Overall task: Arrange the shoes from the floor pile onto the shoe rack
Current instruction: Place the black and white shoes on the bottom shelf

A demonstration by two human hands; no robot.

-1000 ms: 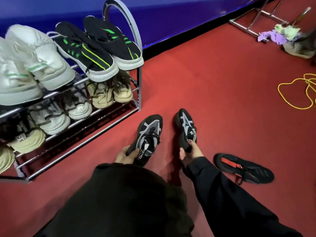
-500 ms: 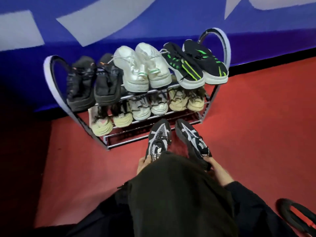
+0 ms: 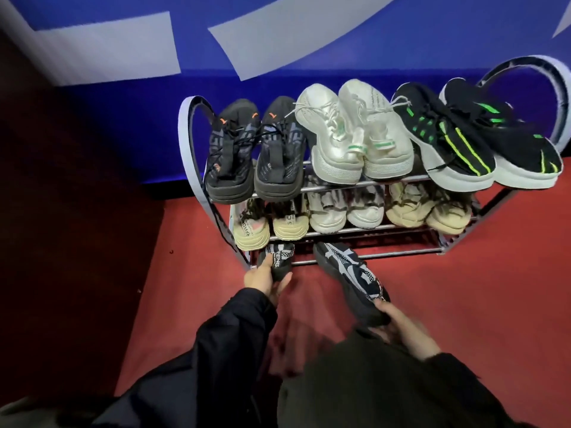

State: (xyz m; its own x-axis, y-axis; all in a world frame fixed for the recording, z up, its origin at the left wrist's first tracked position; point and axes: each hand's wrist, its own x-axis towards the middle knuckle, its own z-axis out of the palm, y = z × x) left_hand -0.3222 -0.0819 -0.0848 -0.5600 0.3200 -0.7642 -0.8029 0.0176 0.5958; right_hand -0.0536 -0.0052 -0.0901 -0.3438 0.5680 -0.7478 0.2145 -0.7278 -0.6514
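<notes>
Two tiers of the shoe rack (image 3: 355, 180) are already full, six shoes on each, and only the bottom tier stands bare. At its left end, the left shoe (image 3: 277, 260) is being pushed in by the left hand (image 3: 262, 281), fingers clamped on the heel. Just outside the front rail, the right shoe (image 3: 350, 278) hangs in the right hand (image 3: 401, 330), fingers wrapped around its heel, not yet placed.
</notes>
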